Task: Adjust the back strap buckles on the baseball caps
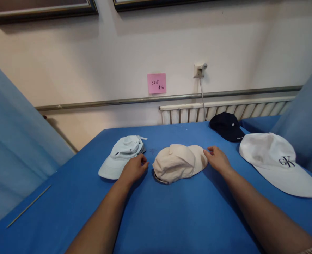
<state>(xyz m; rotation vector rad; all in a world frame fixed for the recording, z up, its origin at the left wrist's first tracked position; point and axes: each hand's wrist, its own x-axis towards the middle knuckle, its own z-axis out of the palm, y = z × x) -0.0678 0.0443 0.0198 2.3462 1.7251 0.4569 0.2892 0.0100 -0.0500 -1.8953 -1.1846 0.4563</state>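
Observation:
A beige baseball cap (175, 162) lies on the blue-covered table, its brim pointing right. My right hand (217, 159) pinches the brim's edge between thumb and fingers. On the cap's other side, my left hand (134, 168) is a little apart from its back, with fingers loosely curled, a small gap between them and nothing visible in them. Just behind that hand sits a light blue cap (122, 155), its brim toward the front left and its back strap sticking up. A dark edge of something shows beneath its right side.
At right lie a white cap with black letters (273, 155) and a black cap (226, 125). A thin stick (29, 205) rests near the table's left edge. Behind are a radiator (187, 113), a rail, a pink note (157, 83) and a plugged-in cord (202, 93). Blue curtains (10, 141) hang on both sides.

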